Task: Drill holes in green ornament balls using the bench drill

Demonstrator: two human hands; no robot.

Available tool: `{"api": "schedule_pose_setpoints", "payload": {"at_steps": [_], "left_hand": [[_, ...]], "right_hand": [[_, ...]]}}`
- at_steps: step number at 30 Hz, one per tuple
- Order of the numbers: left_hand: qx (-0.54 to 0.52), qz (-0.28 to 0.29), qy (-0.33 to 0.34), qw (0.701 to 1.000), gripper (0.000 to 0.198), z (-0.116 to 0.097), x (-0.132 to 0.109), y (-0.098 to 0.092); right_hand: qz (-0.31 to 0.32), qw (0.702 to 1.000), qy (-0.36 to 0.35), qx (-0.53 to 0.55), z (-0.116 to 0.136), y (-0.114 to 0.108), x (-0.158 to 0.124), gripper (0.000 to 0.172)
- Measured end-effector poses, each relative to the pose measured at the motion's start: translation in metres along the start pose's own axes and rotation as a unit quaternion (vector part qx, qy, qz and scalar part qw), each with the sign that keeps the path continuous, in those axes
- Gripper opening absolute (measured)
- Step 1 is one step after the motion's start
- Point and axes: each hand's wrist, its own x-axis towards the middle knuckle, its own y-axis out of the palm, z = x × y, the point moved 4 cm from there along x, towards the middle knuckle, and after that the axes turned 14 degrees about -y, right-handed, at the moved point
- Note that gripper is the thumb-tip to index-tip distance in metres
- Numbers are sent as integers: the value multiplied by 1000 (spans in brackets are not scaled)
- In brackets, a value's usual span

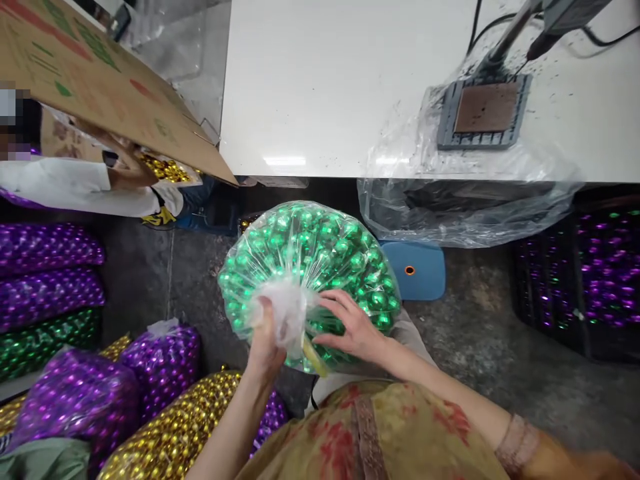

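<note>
Clear plastic bag (350,250) of shiny green beads (377,298);
my left hand (267,347) clenches its neck (289,303), right hand (353,327) half-spread alongside; probably slippery; grip there.

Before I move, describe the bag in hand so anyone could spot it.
In front of the white table is a clear bag of green balls. The left hand grips its bunched neck, setting it apart from the green bag, purple bags and gold bags at the picture's left.

Looks steeply down and forward from head height, near above the left hand (266,341), right hand (356,328) and bag (350,257) at mid-frame; takes in the desk (325,87) along the top, floor (470,340) at both sides, shirt (400,433) at the bottom.
</note>
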Motion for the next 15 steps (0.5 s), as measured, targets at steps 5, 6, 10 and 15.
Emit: {"api": "schedule_pose_setpoints", "payload": {"at_steps": [5, 6, 10, 15], "left_hand": [[-59, 76, 6, 995, 45, -12, 16, 57], [-61, 97, 12, 993, 43, -14, 20, 62], [38, 131, 65, 988, 45, -19, 26, 56], [328, -9, 204, 922, 39, -22, 29, 27]], "right_hand": [[-75, 967, 191, 151, -21, 8, 32, 42], [-94, 953, 222, 184, -29, 10, 35, 36], [-113, 923, 254, 266, -50, 15, 43, 40], [-105, 908, 268, 305, -50, 19, 42, 50]]}}
